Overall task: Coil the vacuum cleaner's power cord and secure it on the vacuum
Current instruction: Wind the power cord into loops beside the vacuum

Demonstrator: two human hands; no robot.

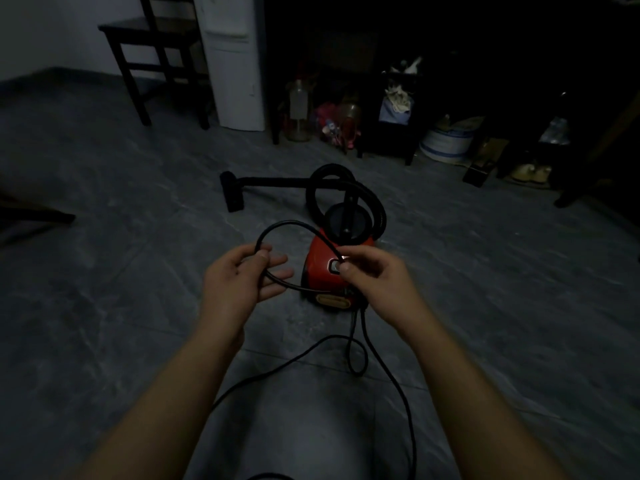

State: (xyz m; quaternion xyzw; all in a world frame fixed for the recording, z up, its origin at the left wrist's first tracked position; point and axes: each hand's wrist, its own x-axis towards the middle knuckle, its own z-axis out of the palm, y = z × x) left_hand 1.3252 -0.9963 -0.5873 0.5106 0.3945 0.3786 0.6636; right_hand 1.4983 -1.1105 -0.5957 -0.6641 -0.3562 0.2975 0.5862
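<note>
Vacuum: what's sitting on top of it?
A dark round lid, with a black hose looping over it. The right hand and cord cover part of the vacuum's near top.

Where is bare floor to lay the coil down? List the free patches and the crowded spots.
Free: the floor left of the red vacuum, on the near side of its nozzle; also the stretch right of the vacuum. Crowded: around the dark stand, with jars and a bucket; loose cord trails in front.
</note>
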